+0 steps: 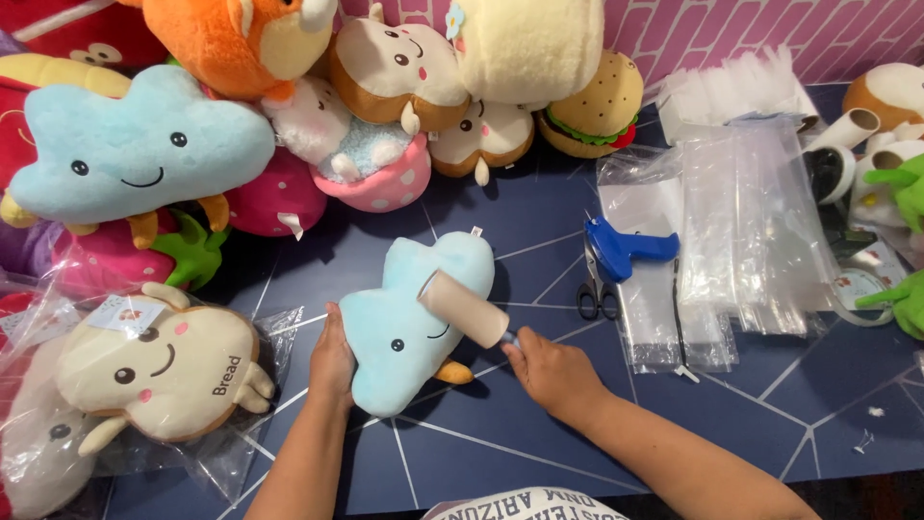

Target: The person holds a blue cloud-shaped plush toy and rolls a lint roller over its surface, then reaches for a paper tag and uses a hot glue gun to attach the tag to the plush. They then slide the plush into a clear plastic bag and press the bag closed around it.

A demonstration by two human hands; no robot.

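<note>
Head view. Right hand (553, 371) at 5 o'clock of centre, fingers wrapped tight round the handle of a lint roller (464, 308); the tan roll lies across the face of the cloud toy (409, 323). Left hand (332, 361) at 7 o'clock, fingers curled, pressed flat on the toy's left edge.

Cloud toy: pale blue plush, lobed outline, two black bead eyes, thin stitched smile, small orange foot at its lower right, white tag at the top. It lies face up near the middle of the dark blue worktop (539, 433).

At 9 o'clock, a bread-shaped toy (164, 371) in a clear bag. At 3 o'clock, scissors (597, 294), a blue tagging gun (626, 248), and clear bags (741, 226) stacked. At 12 o'clock, heaped plush toys (385, 87).
</note>
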